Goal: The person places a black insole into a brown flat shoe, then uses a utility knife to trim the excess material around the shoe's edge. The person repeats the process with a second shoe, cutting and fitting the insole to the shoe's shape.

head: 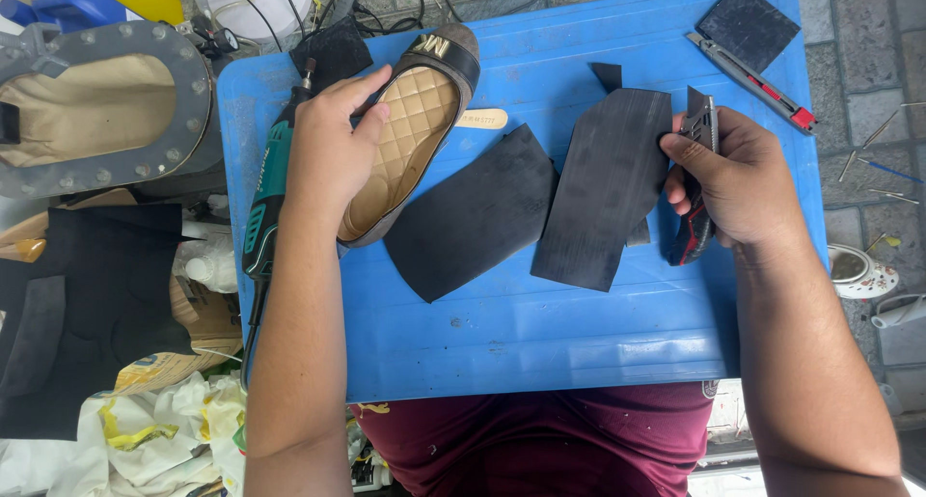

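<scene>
Blue bench [579,343]: left hand [333,150] clasps a flat shoe [410,130] pointing one o'clock; right hand [743,183] grips a utility knife [696,169], rubber sheet [606,183] touching at nine o'clock.

Blue table [540,343] showing under two black rubber sheets [608,183]. Shoe [410,135] showing tan quilted diamond-pattern insole, grey-brown upper. Rotary tool [265,203] showing green and black. Utility knife [694,193] showing black with red. Person wearing maroon clothing [540,444].

Shoe [410,135] left on board [540,343], two rubber sheets [540,203] right of it.
</scene>
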